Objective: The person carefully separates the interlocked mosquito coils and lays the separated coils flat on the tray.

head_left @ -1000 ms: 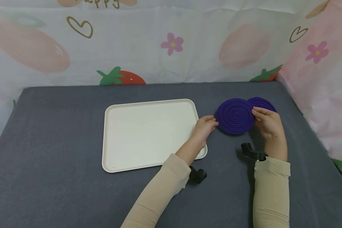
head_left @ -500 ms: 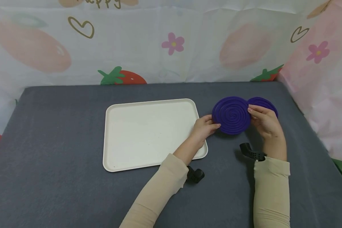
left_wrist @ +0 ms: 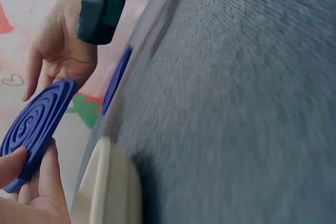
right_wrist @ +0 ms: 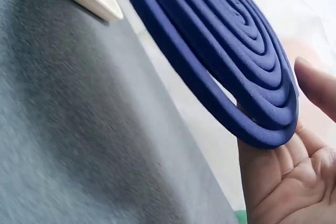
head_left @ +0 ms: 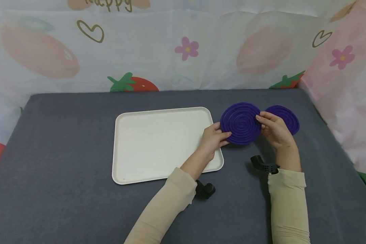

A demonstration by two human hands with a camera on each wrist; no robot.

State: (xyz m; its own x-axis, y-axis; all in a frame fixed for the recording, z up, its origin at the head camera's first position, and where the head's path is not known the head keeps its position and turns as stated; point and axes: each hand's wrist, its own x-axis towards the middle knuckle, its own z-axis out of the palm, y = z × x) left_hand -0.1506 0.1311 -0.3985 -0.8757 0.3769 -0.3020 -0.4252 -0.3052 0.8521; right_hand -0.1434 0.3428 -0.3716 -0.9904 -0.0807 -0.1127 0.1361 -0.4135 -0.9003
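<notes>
held up beside the tray [head_left: 158, 145], the coil [head_left: 241, 123] looks light and bendy (its outer ring [right_wrist: 191, 76] gaps), best pinched across several rings as the left hand [head_left: 211, 139] does, the right hand [head_left: 276, 132] unclasped behind it.

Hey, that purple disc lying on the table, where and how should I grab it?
Probably take the disc by its right rim, coming in from the right and pinching from above and below. It lies flat and thin on the table, so its edge seems the likeliest hold; in the head view the right hand covers its near left part.
</notes>
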